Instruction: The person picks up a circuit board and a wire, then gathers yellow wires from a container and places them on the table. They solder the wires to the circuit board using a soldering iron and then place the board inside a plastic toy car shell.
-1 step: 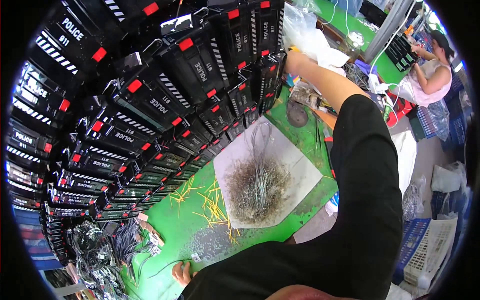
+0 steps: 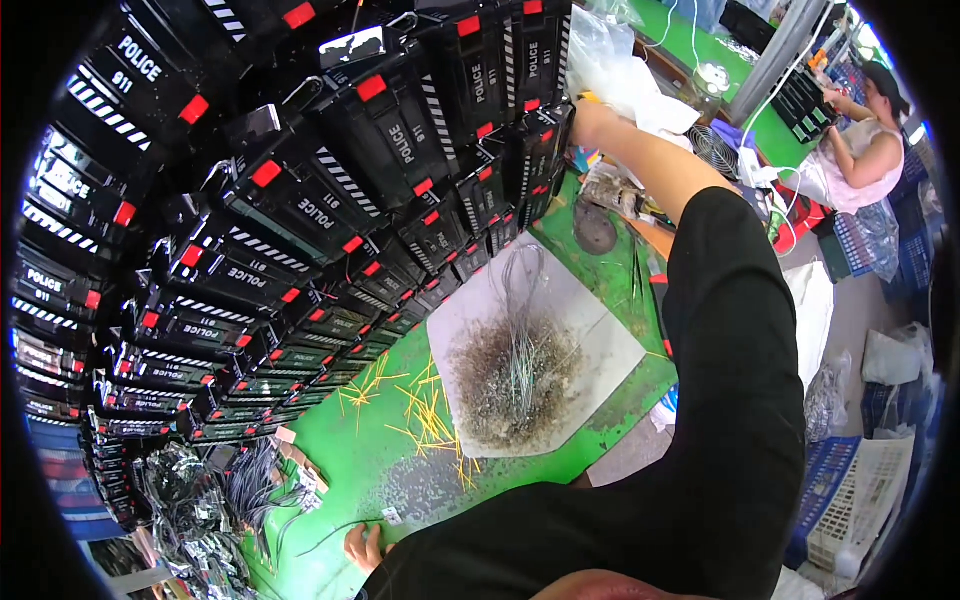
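Note:
My left hand (image 2: pixel 365 548) rests at the near edge of the green table, fingers apart and holding nothing that I can see. A thin black wire (image 2: pixel 330 537) and a small white tag (image 2: pixel 391 516) lie beside it. My right arm stretches forward and up, with my right hand (image 2: pixel 592 125) at the far end of a tall stack of black plastic cases (image 2: pixel 395 140). The fingers of that hand are hidden. The cases have red latches and white stripes. Between my arms, a white board (image 2: pixel 600 345) carries a bundle of thin wires (image 2: pixel 522 360) amid dark scraps.
Yellow sticks (image 2: pixel 430 420) are scattered on the green table (image 2: pixel 350 470). Dark cables and shiny black parts (image 2: pixel 180 500) are heaped at the near left. A pair of tweezers (image 2: pixel 637 270) lies right of the board. Another person (image 2: pixel 865 150) works at the far right, near plastic baskets (image 2: pixel 860 500).

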Demonstrator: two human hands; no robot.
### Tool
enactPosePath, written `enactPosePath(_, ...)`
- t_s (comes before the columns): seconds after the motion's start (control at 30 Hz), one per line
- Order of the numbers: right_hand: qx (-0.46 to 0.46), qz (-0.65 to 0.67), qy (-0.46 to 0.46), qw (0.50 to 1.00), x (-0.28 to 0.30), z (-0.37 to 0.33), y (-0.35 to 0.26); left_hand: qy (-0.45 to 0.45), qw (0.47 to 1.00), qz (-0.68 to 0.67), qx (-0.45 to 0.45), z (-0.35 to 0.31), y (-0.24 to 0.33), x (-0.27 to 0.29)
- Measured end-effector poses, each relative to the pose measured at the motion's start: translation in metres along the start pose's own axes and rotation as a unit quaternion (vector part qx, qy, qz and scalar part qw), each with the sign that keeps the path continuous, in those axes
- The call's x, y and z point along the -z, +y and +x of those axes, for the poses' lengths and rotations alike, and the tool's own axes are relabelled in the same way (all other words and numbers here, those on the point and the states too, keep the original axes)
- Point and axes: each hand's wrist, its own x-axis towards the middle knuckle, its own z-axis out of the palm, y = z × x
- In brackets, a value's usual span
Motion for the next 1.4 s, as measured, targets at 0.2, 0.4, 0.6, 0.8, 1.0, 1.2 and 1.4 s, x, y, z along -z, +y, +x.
enactPosePath(0.2, 0.009, -0.050, -0.007, 0.999, -0.009, 0.013, 0.006, 0.002, 1.000, 0.025, -0.017, -0.001, -0.011, -0.007)
enactPosePath(0.4, 0.118, -0.012, -0.066, 0.991, -0.007, 0.008, 0.025, -0.018, 0.999, 0.032, -0.004, 0.005, -0.004, -0.001)
enactPosePath(0.6, 0.188, -0.061, 0.081, 0.977, -0.006, -0.014, 0.042, -0.014, 0.999, -0.028, 0.025, 0.021, 0.014, 0.004)
enactPosePath(0.8, 0.232, -0.089, 0.187, 0.950, 0.044, -0.095, 0.071, -0.004, 0.996, -0.077, 0.047, 0.034, 0.031, 0.021)
enactPosePath(1.0, 0.372, -0.038, 0.234, 0.898, 0.057, -0.255, 0.017, 0.012, 0.988, -0.146, 0.048, 0.046, 0.044, 0.045)
enactPosePath(1.2, 0.607, 0.132, 0.160, 0.767, 0.012, -0.356, -0.122, -0.181, 0.686, -0.688, 0.151, 0.144, 0.101, 0.047)
enactPosePath(1.4, 0.650, 0.126, 0.173, 0.729, -0.033, -0.383, -0.216, -0.193, 0.494, -0.818, 0.223, 0.164, 0.118, 0.067)
